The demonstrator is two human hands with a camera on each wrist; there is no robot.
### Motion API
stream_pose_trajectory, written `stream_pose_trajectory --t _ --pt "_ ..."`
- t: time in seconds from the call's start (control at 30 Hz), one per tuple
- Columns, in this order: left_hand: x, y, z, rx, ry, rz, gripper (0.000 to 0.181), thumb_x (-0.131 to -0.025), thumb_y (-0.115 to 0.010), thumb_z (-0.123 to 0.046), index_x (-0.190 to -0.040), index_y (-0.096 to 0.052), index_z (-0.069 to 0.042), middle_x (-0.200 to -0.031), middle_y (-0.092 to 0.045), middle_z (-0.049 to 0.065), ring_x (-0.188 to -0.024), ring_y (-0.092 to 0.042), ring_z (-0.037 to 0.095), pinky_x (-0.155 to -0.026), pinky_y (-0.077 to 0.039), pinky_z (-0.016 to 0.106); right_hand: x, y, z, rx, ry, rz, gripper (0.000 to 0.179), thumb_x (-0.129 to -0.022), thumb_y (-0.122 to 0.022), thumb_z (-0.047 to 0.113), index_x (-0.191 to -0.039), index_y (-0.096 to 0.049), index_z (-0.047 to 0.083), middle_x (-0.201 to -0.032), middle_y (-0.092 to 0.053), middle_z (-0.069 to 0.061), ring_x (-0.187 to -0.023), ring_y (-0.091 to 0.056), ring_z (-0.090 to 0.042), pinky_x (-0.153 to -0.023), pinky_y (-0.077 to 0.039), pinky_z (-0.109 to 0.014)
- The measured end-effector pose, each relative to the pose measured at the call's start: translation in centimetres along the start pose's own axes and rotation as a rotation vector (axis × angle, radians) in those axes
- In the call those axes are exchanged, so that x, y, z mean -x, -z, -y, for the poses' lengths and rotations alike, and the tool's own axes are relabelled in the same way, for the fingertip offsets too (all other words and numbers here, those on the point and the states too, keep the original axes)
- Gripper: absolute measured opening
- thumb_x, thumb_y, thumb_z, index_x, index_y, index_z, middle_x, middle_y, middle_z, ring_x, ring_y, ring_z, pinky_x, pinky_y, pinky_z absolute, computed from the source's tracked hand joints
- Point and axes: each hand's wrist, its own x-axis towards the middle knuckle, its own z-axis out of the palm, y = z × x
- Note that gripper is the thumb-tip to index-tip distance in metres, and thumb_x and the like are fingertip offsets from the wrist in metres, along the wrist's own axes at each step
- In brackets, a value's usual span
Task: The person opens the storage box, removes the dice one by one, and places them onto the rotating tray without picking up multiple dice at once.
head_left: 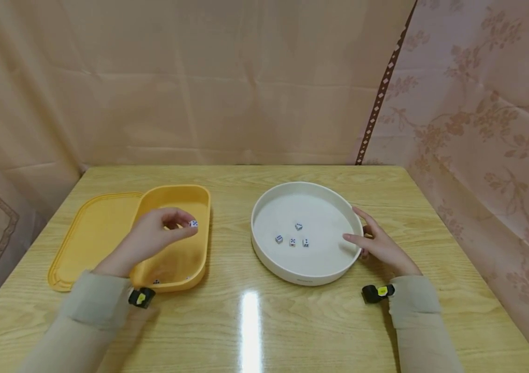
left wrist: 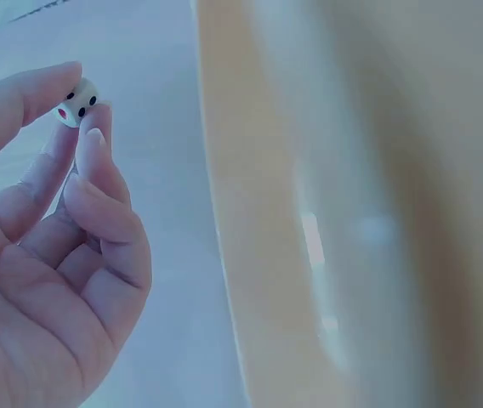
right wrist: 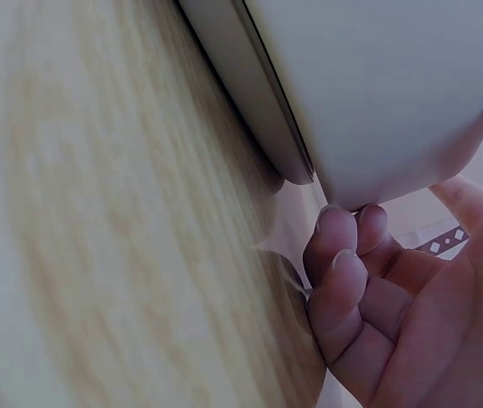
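On the wooden table (head_left: pixel 320 326), a tray (head_left: pixel 322 215) faces upward.

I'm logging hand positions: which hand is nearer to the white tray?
Right. The right hand grips the white tray at its side; the left hand is apart from it, over the yellow container, pinching a die.

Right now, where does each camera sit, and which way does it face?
Head: on the head, facing forward and down at the wooden table; left hand, right hand and sleeves show.
Left wrist: on that wrist, facing the pinched die; only the left hand shows.
Right wrist: on that wrist, facing the outer wall of the white tray; only the right hand shows.
Shared: head and left wrist both show the die.
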Motion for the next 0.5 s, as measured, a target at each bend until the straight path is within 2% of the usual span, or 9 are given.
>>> stream_pose_trajectory --t 0.27,0.5 --pt "-0.3 -0.8 -2.4 0.011 -0.070 -0.004 0.025 -0.091 -0.073 -0.030 -0.106 -0.072 -0.010 -0.096 -0.071 0.004 -0.084 -0.060 0.018 -0.074 -0.050 0.029 0.1 0.0 -0.1 0.015 0.007 0.003 0.089 -0.095 -0.066 0.034 -0.160 -0.006 0.027 -0.102 -0.050 -0.018 -0.065 -0.051 -0.015 -0.060 -0.050 -0.029" --pt "-0.5 -1.8 -4.4 0.046 -0.036 0.057 0.029 -0.092 -0.071 -0.032 -0.111 -0.069 -0.010 -0.100 -0.068 0.005 -0.089 -0.057 0.020 -0.076 -0.049 0.030 0.1 0.0 0.0 0.018 0.013 -0.001 0.088 -0.095 -0.067 0.034 -0.160 -0.008 0.026 -0.103 -0.050 -0.019 -0.064 -0.051 -0.015 -0.059 -0.051 -0.029"
